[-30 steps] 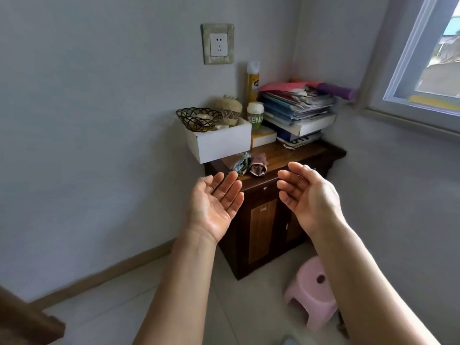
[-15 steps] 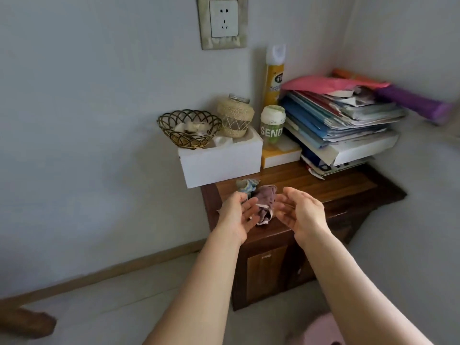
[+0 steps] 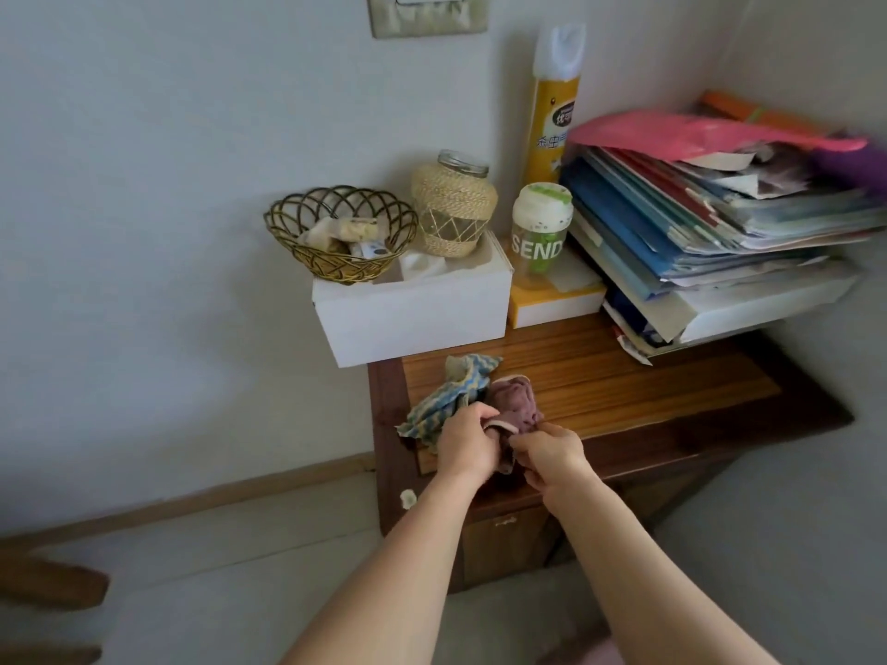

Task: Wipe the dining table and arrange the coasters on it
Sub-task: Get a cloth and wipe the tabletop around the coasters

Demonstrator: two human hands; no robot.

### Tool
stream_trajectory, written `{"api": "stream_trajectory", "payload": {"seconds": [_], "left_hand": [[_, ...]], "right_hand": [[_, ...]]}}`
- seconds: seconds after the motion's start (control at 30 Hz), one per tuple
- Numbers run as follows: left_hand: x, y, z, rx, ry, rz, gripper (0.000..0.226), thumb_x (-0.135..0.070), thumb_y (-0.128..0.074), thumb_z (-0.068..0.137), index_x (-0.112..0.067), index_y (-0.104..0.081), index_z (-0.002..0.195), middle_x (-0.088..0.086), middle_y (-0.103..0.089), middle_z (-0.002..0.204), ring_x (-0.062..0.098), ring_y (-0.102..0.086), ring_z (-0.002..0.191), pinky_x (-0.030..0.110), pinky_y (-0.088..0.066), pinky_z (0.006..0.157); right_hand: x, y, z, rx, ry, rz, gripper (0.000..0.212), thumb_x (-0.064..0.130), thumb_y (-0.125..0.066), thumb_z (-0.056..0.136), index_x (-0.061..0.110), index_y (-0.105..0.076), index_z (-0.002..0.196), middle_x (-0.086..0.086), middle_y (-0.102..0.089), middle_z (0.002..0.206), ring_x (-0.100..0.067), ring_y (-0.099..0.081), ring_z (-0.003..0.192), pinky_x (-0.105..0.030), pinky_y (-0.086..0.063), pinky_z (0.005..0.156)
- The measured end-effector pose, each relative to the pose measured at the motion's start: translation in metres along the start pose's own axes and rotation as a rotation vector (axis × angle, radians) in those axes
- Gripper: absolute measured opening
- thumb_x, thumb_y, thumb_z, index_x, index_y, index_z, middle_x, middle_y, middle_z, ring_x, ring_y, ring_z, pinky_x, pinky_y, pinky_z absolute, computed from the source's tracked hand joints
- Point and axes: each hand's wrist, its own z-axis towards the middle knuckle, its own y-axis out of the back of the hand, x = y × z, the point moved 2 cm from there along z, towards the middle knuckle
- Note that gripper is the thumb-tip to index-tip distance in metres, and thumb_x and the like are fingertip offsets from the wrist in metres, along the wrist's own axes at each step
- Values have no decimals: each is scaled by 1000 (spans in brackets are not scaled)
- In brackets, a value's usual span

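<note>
**Both hands on the purple cloth at the cabinet's front edge**

A crumpled purple cloth (image 3: 516, 407) lies on the front left part of a dark wooden cabinet (image 3: 672, 391), at about 6 o'clock from the white box behind it. The left hand (image 3: 468, 441) grips the cloth's near left side, its fingers curled and pressed together over a fold with a pale edge showing. The right hand (image 3: 552, 453) meets the cloth from 5 o'clock, fingers bent inward and pinching the lower right edge; the fingertips themselves are tucked out of sight.

Touching the purple cloth at its 9 to 10 o'clock side is a blue and yellow striped rag (image 3: 451, 395), bunched and hanging slightly over the cabinet's left edge.

At 12 o'clock from the cloths, the white box (image 3: 413, 304) carries a wire basket (image 3: 341, 232) with small packets in it and a twine-wrapped glass jar (image 3: 453, 208). At 1 o'clock stand a green-capped bottle (image 3: 540, 230) on a yellow-edged book and a tall yellow spray can (image 3: 552, 103) against the wall. At 2 o'clock a leaning stack of folders and papers (image 3: 720, 218) fills the cabinet's right rear corner.
</note>
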Motion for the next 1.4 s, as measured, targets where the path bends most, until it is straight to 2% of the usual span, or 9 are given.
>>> {"api": "stream_trajectory", "payload": {"seconds": [0.23, 0.37, 0.5, 0.77, 0.83, 0.93, 1.07, 1.23, 1.4], "left_hand": [[-13, 48, -11, 19, 76, -587, 25, -30, -67, 90, -14, -69, 108, -3, -70, 94, 8, -63, 86, 20, -47, 66], [0, 96, -28, 76, 81, -838, 9, -20, -74, 69, -22, -74, 78, 6, -73, 89, 27, -66, 96, 40, -48, 90], [22, 145, -59, 38, 60, -978, 13, -2, -62, 83, -13, -69, 86, 14, -67, 89, 27, -63, 88, 36, -46, 81], [102, 262, -154, -257, -31, -871, 12, -17, -67, 89, -13, -71, 100, 6, -73, 94, 20, -67, 88, 29, -51, 79], [122, 282, -186, -237, -39, -761, 25, -29, -73, 84, -16, -72, 105, 6, -75, 99, 22, -69, 90, 33, -54, 81], [153, 311, -235, -287, 30, -680, 26, -42, -73, 82, -22, -74, 99, 10, -75, 89, 26, -69, 71, 35, -55, 64], [190, 353, -288, -534, 38, -806, 21, -34, -65, 91, -16, -76, 92, 6, -76, 95, 20, -72, 94, 38, -54, 92], [229, 394, -351, -602, 20, -935, 8, -14, -66, 89, -15, -68, 97, 5, -72, 93, 17, -68, 92, 28, -51, 85], [260, 418, -408, -534, 47, -829, 13, -26, -66, 88, -17, -75, 92, 9, -76, 95, 22, -71, 97, 37, -51, 94]], "right_hand": [[26, -4, -25, -102, 246, 40, 22, 15, -51, 99, 21, -65, 84, -5, -68, 90, -16, -63, 82, -27, -48, 66], [45, -21, -58, -74, 358, 43, 23, 22, -44, 101, 19, -61, 85, -5, -66, 90, -22, -61, 90, -39, -51, 83], [55, -56, -97, 13, 506, -4, 24, 19, -47, 99, 4, -64, 89, -13, -68, 90, -27, -64, 90, -43, -53, 86], [23, -160, -195, 321, 674, -198, 34, 22, -49, 98, -11, -59, 95, -37, -60, 96, -28, -56, 74, -39, -50, 72], [11, -186, -219, 392, 689, -235, 33, 24, -52, 96, -6, -62, 88, -35, -63, 96, -42, -63, 81, -52, -54, 82], [-12, -229, -258, 517, 719, -317, 28, 23, -57, 93, -1, -66, 80, -18, -66, 76, -28, -61, 73, -47, -54, 77], [-54, -285, -315, 738, 735, -387, 21, 19, -62, 91, 5, -65, 76, -5, -61, 68, -17, -55, 66, -33, -46, 65], [-93, -335, -379, 864, 806, -364, 9, 15, -70, 86, 13, -66, 78, -1, -68, 72, -13, -62, 69, -34, -52, 70], [-119, -368, -429, 991, 819, -265, 8, 8, -66, 88, 7, -64, 81, 0, -63, 61, -9, -54, 49, -23, -41, 45]]}}
